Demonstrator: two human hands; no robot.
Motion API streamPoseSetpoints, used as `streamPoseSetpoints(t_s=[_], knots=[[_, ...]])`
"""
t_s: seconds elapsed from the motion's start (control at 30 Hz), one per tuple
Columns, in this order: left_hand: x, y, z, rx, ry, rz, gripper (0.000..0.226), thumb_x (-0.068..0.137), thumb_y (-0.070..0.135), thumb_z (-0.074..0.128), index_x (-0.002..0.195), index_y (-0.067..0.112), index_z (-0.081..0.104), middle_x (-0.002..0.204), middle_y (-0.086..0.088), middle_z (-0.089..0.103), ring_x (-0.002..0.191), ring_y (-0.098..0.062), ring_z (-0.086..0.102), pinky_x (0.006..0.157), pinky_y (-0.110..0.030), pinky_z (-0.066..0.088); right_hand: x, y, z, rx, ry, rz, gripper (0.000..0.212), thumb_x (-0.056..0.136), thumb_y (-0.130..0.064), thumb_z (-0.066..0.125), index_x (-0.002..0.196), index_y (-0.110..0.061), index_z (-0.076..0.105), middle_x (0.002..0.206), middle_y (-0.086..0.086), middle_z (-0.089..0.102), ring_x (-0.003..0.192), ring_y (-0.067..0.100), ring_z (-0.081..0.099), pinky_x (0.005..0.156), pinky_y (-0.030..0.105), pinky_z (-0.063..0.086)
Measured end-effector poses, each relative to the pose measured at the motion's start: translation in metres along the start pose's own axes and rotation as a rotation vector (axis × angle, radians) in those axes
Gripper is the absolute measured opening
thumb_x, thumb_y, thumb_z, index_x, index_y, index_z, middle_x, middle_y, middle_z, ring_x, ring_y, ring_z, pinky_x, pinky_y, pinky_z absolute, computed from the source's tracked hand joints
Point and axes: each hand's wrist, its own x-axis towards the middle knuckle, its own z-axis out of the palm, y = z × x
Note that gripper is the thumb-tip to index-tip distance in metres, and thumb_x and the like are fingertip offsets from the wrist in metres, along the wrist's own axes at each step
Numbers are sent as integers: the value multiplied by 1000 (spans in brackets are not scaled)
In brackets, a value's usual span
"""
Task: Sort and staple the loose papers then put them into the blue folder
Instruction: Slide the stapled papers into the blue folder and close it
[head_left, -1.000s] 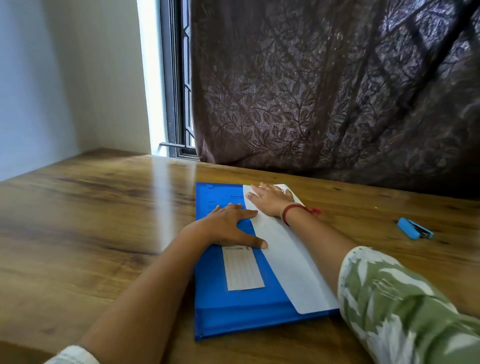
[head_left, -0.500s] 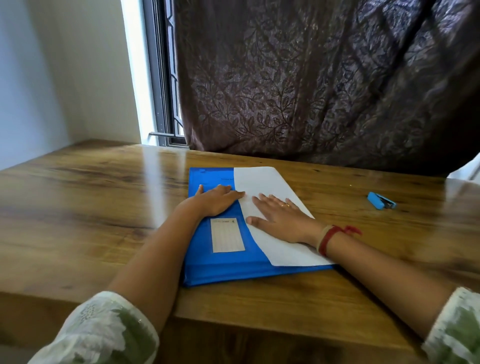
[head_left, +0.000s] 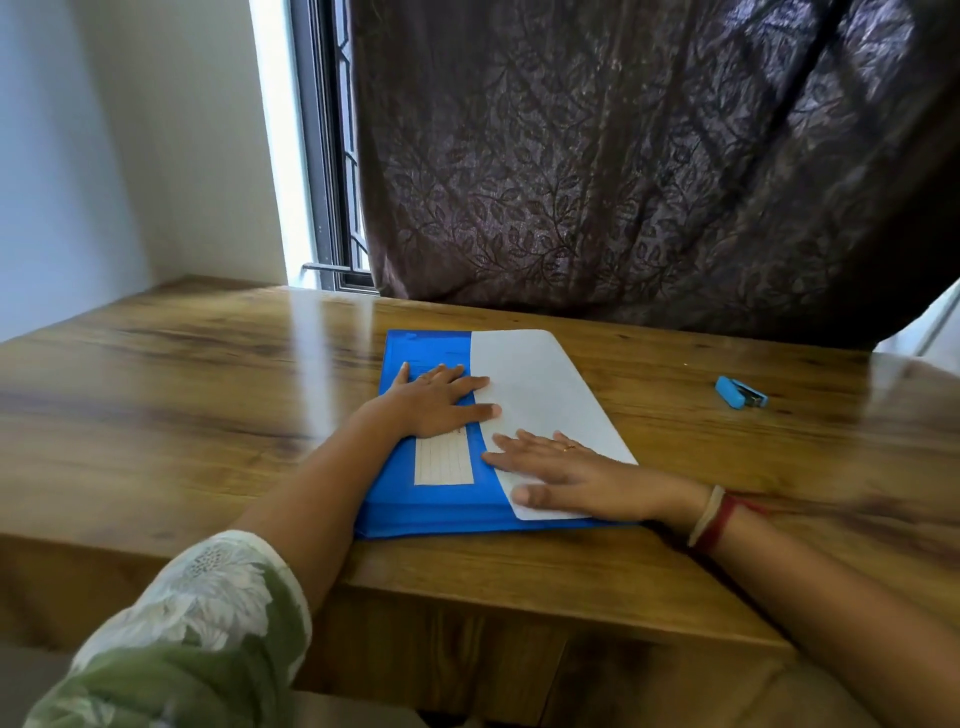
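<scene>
A blue folder (head_left: 400, 499) lies shut on the wooden table (head_left: 182, 395), with a lined label on its cover. A white flap (head_left: 545, 395) folds over its right side. My left hand (head_left: 441, 400) lies flat on the blue cover, fingers straight, tips touching the flap's edge. My right hand (head_left: 566, 475) presses flat on the near end of the white flap. No loose papers show. A small blue stapler (head_left: 740, 392) lies on the table to the right, away from both hands.
A dark patterned curtain (head_left: 623, 166) hangs right behind the table's far edge. A window frame (head_left: 327, 156) and a white wall stand at the back left. The table's near edge runs just below the folder.
My right hand has slid along the white flap from its far end to its near end. My left hand stays on the blue cover. The view has pulled back.
</scene>
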Motion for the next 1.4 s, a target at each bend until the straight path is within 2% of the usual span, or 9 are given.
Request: streamPoseSetpoints(t_s=[0.13,0.27,0.5,0.63,0.77,0.83,0.9,1.03,1.4], knots=[[-8,3,0,-1,5,6,80,86,80,23,154,40,9,164,1,5,151,-20,1,119,-55,-4,9,13,-31,710,380,46,22,91,-38,60,109,-27,65,131,-1,59,119,15,54,101,31,42],[-12,6,-3,-26,36,13,81,85,80,28,154,39,14,163,-1,12,150,-22,8,120,-54,1,35,47,-34,367,723,340,17,96,-31,56,104,-19,64,106,-1,62,100,15,58,70,21,41],[-26,-4,-15,71,-17,-2,74,89,75,27,154,41,11,163,1,12,149,-25,15,121,-48,11,25,49,-31,371,632,319,27,94,-39,58,109,-18,65,104,-8,54,83,0,48,61,15,32],[-39,5,-18,146,-22,-91,69,95,67,26,155,37,10,164,-2,6,149,-27,11,120,-54,8,23,59,-30,173,662,302,23,93,-36,60,109,-20,64,115,-4,54,98,10,52,69,18,39],[-63,49,-13,192,307,-63,60,98,41,46,151,28,22,152,-8,33,137,-30,37,115,-50,26,28,55,-27,70,652,311,29,91,-42,60,110,-20,63,110,-3,55,95,12,54,70,21,41],[-71,68,-9,-42,195,-152,63,95,60,39,146,24,33,145,-9,43,131,-32,44,112,-52,31,29,53,-26,49,653,304,31,92,-44,59,110,-19,63,110,-3,55,94,12,53,69,20,41],[-73,79,0,-190,-12,-222,79,89,76,23,143,21,37,151,-11,37,137,-37,36,113,-59,25,30,54,-25,52,653,289,32,92,-44,58,112,-19,63,112,-2,56,93,11,52,66,18,38],[-80,75,16,-97,38,-261,86,86,80,18,154,29,12,164,-4,4,150,-33,-1,114,-64,-4,33,51,-24,124,659,244,43,95,-43,54,129,-16,56,127,2,54,105,12,50,81,24,41],[-96,-71,2,-43,57,-280,83,85,80,24,154,38,6,163,10,5,151,-16,3,115,-62,-9,40,64,-22,151,634,247,54,95,-52,45,136,-18,49,140,10,46,126,25,46,103,39,40]])
